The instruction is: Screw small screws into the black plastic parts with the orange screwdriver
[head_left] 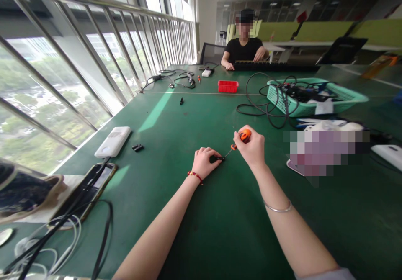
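My left hand [204, 163] rests low over the green table, its fingers closed on a small black part [216, 159]. An orange-and-black screwdriver [245, 136] is in my right hand [253, 147], gripped by the handle. Its thin shaft slants down to the left, and the tip meets the right end of the black part or lies very close to it. Further left on the table lies another small black piece [137, 147]. A third small black piece [181, 101] sits farther back. My left fingers hide much of the held part.
A red tray [228, 86] stands toward the back. A green basket [317, 96] of cables is at the right, beside a blurred bag [326, 150]. At left are a white power bank [113, 142], a phone [102, 175] and cables. A person [244, 47] sits opposite.
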The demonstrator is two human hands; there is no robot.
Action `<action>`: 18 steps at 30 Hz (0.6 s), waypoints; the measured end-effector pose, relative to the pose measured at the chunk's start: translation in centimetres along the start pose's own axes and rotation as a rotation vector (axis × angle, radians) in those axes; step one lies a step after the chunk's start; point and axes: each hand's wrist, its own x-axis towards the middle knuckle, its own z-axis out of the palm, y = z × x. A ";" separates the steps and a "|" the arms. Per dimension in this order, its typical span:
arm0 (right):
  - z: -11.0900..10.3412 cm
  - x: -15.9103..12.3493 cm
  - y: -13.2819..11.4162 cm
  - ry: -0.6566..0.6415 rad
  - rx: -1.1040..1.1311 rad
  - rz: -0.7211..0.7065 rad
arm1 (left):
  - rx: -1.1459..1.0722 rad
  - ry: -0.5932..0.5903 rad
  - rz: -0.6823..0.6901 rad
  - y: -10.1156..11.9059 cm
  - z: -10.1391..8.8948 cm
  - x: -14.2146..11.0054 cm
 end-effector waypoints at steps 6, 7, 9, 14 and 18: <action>-0.3 0.1 -0.3 -0.029 -0.030 -0.001 | 0.015 -0.007 -0.007 0.0 0.1 0.1; -0.4 0.1 -0.4 -0.042 -0.030 -0.002 | 0.014 -0.007 -0.007 0.0 0.1 0.1; -0.7 0.3 -0.5 -0.074 -0.023 -0.004 | 0.012 -0.004 -0.007 0.0 0.1 0.1; -1.8 0.6 -0.9 -0.209 0.019 -0.047 | 0.010 -0.003 -0.007 0.0 0.0 0.1; -1.8 0.6 -1.1 -0.208 -0.022 -0.012 | 0.012 -0.003 -0.006 0.0 0.0 0.0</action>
